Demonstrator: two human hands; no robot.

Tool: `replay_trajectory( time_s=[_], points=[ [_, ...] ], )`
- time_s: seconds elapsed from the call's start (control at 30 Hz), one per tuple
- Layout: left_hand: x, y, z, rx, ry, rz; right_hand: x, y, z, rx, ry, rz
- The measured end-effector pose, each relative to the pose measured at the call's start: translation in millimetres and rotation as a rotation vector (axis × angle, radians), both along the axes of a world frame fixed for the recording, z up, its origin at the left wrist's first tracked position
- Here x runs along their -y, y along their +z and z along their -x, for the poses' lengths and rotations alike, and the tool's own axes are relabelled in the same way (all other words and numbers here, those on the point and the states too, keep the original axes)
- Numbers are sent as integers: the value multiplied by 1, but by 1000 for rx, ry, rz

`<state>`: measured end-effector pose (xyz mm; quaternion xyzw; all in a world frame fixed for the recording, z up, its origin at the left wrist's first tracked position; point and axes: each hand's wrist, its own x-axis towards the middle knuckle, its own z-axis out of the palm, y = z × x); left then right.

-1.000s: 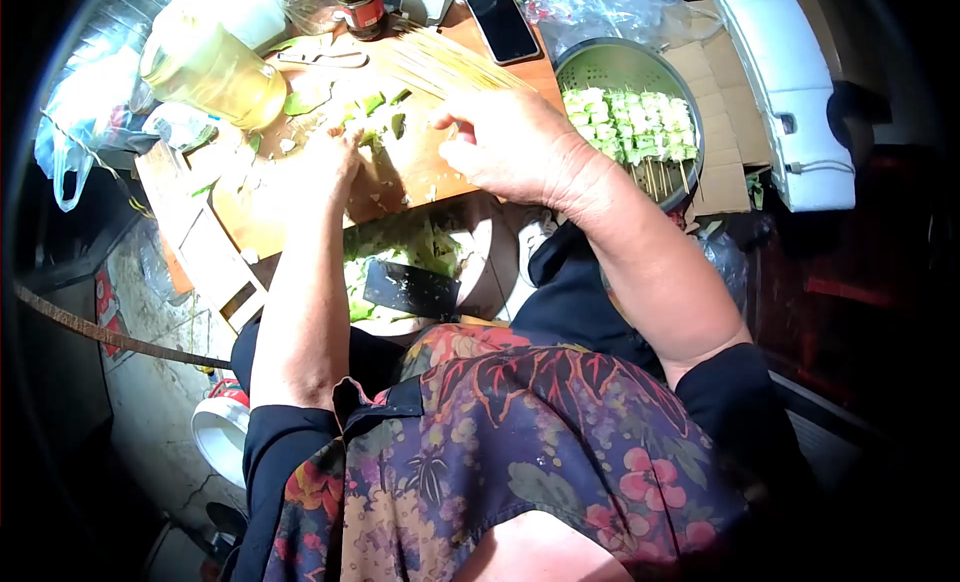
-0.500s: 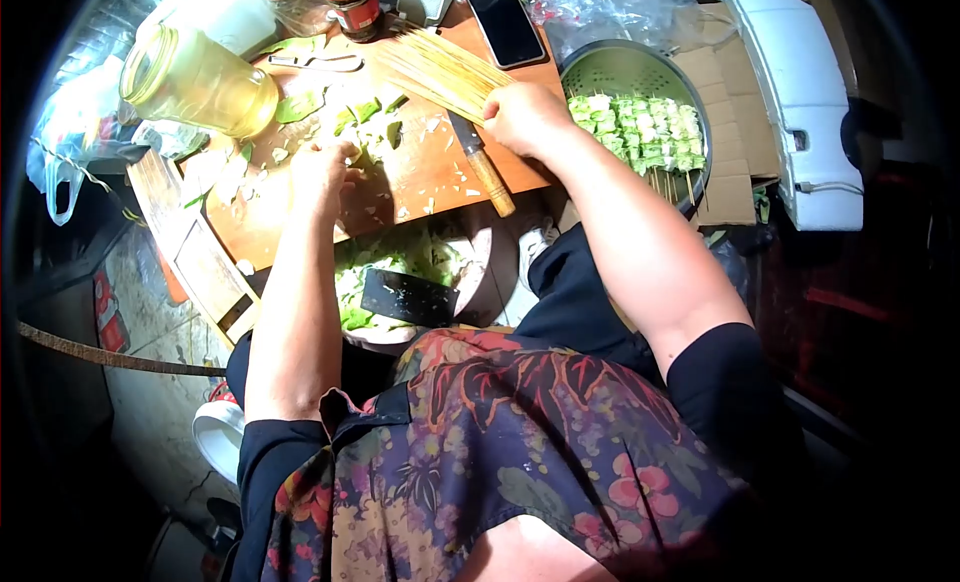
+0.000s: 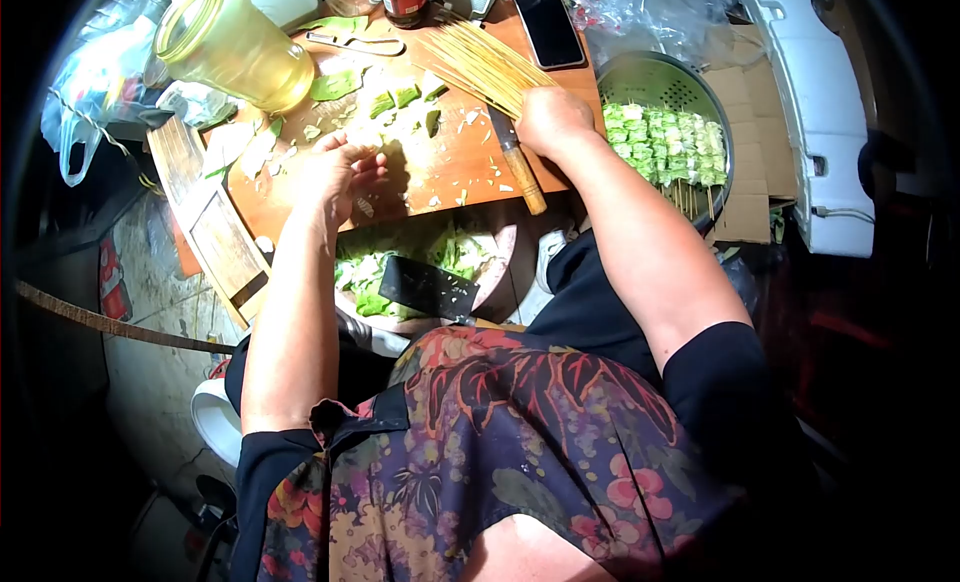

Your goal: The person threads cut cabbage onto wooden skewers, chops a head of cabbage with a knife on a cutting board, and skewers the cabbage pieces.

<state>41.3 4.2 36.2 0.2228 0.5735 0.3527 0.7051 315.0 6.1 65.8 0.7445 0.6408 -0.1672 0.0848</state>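
Observation:
My right hand (image 3: 555, 120) is closed at the near ends of a bundle of thin bamboo skewers (image 3: 485, 57) lying on the orange-brown table; its fingertips are partly hidden. My left hand (image 3: 335, 177) hovers over the table's front part with fingers curled in a pinch, and what sits in them is too small to make out. Just beyond it lie cut green vegetable chunks (image 3: 405, 94) and pale scraps. A knife with a wooden handle (image 3: 523, 182) rests beside the skewers. Skewered green pieces (image 3: 665, 147) lie in rows in a metal colander (image 3: 728, 107) to the right.
Below the table edge, a basin (image 3: 505, 267) holds green leaves, with a dark cleaver blade (image 3: 428, 287) across it. A jar of yellowish liquid (image 3: 245, 57), a peeler (image 3: 355, 44), a phone (image 3: 547, 24) and a red-labelled jar (image 3: 405, 2) stand or lie around the table. A wooden slicer board (image 3: 215, 227) leans left.
The whole view has shifted, so the table and its things appear farther right. My left hand has turned slightly, its fingers still curled. My right hand remains at the skewers' ends.

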Motion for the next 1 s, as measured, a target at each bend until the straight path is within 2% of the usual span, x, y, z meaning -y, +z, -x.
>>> replay_trajectory(
  time_s=[0.17,0.23,0.27,0.3,0.37,0.47,0.73,0.83,0.9,1.0],
  points=[
    [1,16,-2,36,68,-26,3,20,-3,-52,-32,17],
    [-1,14,2,54,97,-86,10,48,6,-254,-37,18],
    [0,19,1,60,137,-111,16,57,11,-388,-133,47],
    [0,23,1,65,176,-130,25,60,15,-394,-129,55],
    [-3,21,6,58,208,-155,42,64,25,-652,57,-52],
    [-5,25,8,104,333,-185,60,68,44,-792,128,-39],
    [-8,28,16,140,410,-205,59,70,65,-800,165,-73],
    [-6,25,23,143,328,-323,65,68,72,-820,162,-127],
    [-6,26,19,75,342,-397,67,67,77,-820,177,-172],
    [-5,29,14,-22,364,-455,70,69,84,-863,114,-96]
  ],
)
